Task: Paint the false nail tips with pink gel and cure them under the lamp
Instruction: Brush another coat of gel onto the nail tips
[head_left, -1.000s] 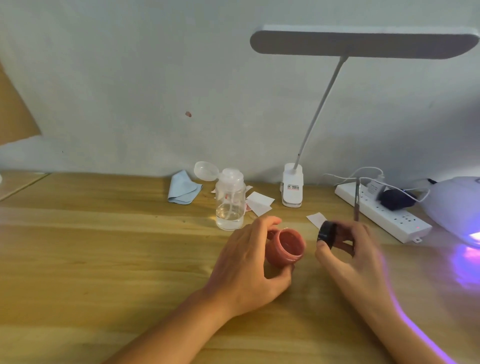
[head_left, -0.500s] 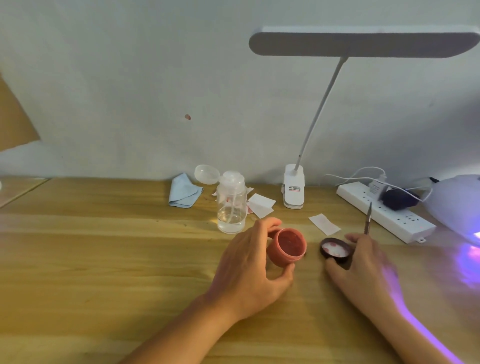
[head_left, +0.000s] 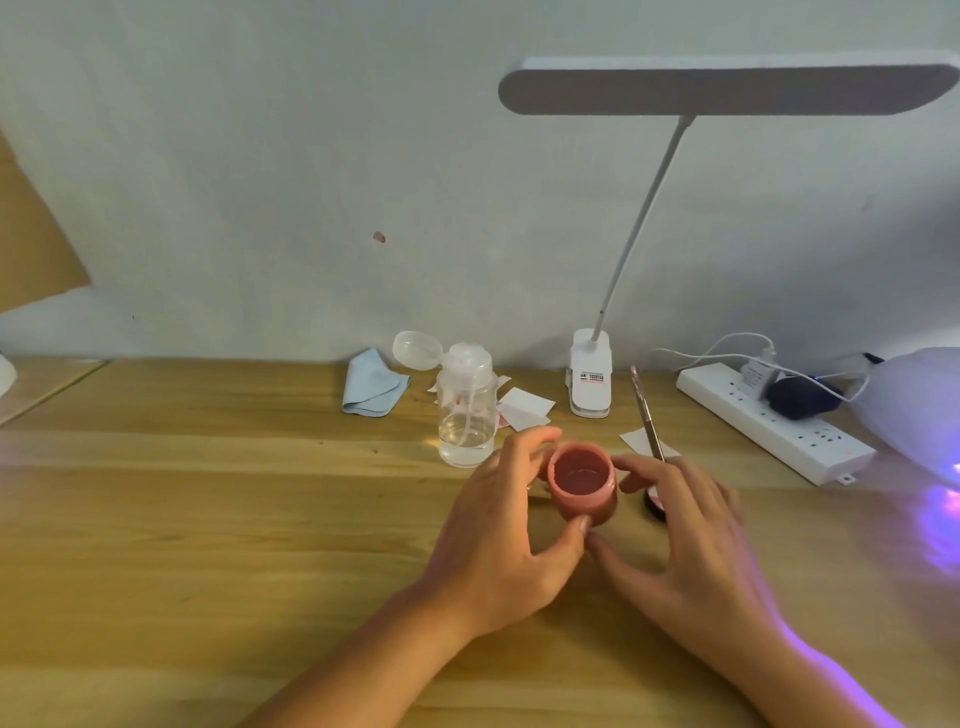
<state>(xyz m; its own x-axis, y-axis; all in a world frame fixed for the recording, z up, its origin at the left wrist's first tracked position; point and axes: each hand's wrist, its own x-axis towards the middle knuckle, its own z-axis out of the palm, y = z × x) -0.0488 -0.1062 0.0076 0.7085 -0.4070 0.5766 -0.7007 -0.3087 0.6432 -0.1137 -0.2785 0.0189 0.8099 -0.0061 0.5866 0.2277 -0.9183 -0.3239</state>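
An open pink gel jar stands tilted on the wooden table, and my left hand grips it with thumb in front and fingers behind. My right hand sits just right of the jar, its fingertips reaching toward the jar's side. A thin brush sticks up from between that hand's fingers. The jar's black lid lies upside down on the table, mostly hidden behind my right hand. The white curing lamp sits at the far right and casts purple light. No false nail tips are in view.
A clear pump bottle stands right behind the jar, with a blue cloth and white paper squares near it. A clip-on desk lamp and a white power strip with cables line the back right.
My right hand set the black lid down on the table, then moved left toward the jar with the brush still in it. My left hand kept hold of the jar.
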